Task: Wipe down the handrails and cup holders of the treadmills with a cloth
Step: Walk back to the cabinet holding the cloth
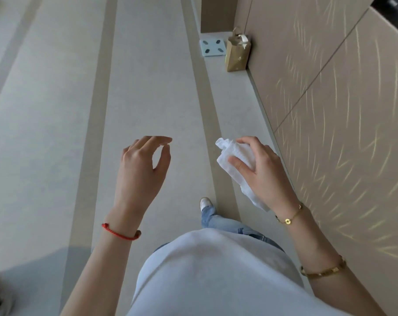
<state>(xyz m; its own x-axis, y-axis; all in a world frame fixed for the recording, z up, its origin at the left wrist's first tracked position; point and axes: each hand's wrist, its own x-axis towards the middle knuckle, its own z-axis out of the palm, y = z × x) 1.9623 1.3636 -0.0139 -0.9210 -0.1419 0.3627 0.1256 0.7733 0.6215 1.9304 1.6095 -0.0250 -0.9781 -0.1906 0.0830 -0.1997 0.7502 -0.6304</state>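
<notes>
A crumpled white cloth [236, 160] is gripped by my right hand [262, 169], held in the air at waist height near the wall on the right. One end of the cloth hangs down below my wrist. My left hand [143, 165] floats in front of me with loosely curved fingers, thumb close to the fingertips, holding nothing. No treadmill, handrail or cup holder is in view.
A pale floor with darker stripes [97, 110] runs ahead. A tan panelled wall [330, 99] lines the right side. Against it stand a gold paper bag [237, 53] and a white bathroom scale [211, 47]. My foot [206, 204] steps forward.
</notes>
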